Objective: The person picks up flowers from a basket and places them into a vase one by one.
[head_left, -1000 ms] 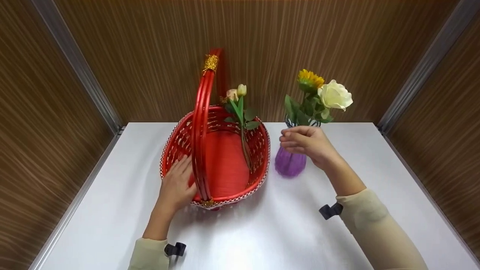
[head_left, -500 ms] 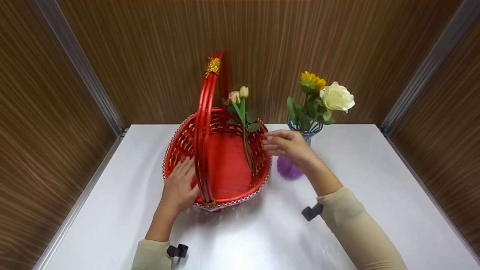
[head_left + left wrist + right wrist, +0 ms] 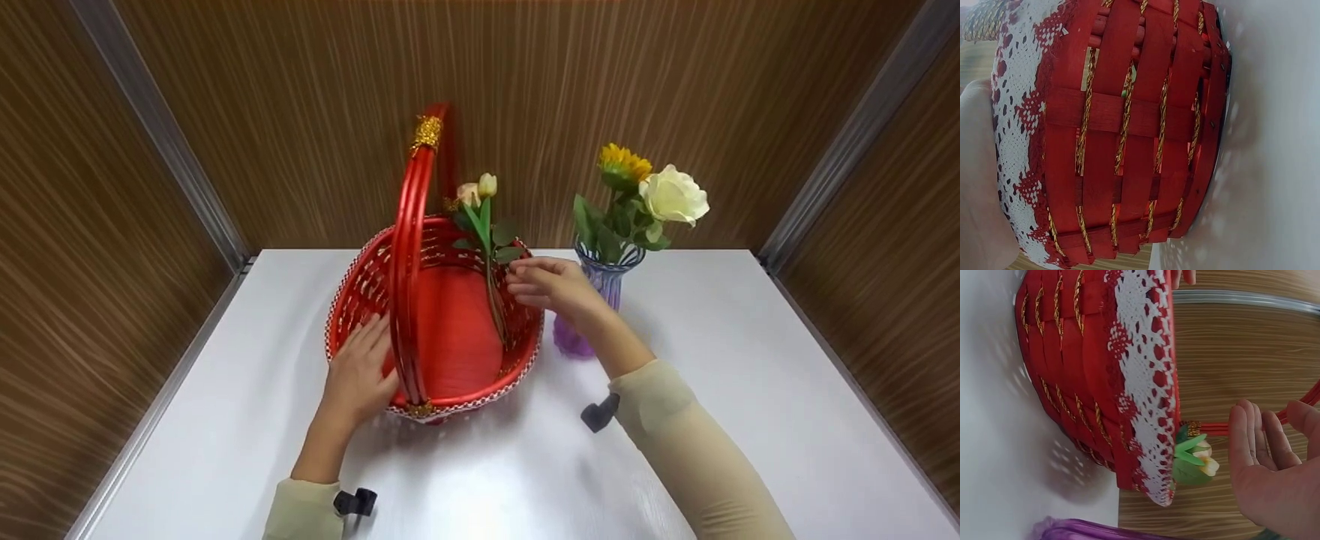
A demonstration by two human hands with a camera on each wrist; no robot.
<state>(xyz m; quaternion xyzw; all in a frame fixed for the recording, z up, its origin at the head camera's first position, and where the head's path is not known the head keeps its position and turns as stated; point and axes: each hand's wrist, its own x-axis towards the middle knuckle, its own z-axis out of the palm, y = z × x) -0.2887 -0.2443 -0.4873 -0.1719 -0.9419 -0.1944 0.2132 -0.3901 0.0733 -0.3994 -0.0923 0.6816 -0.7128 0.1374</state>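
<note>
A red woven basket (image 3: 457,397) with a tall arched handle stands on the table. A white tulip (image 3: 487,185) and a pale pink rose (image 3: 468,195) lean against its far right side, stems inside. My left hand (image 3: 358,375) rests over the near left rim, straight fingers reaching inside; in the left wrist view its edge lies along the lace trim (image 3: 1013,124). Over the right rim hovers my right hand (image 3: 555,289), fingertips close to the stems and leaves. The right wrist view shows that hand (image 3: 1280,467) with loosely extended fingers and nothing in them.
Right of the basket stands a purple-and-blue glass vase (image 3: 576,341), partly behind my right hand. It holds a yellow sunflower (image 3: 625,163) and a white rose (image 3: 675,196). Wood-patterned panels (image 3: 315,135) enclose the white table (image 3: 705,352) at the back and sides.
My right hand has moved left from in front of the vase to over the basket's right rim. The left hand stays on the basket; the flowers keep their places.
</note>
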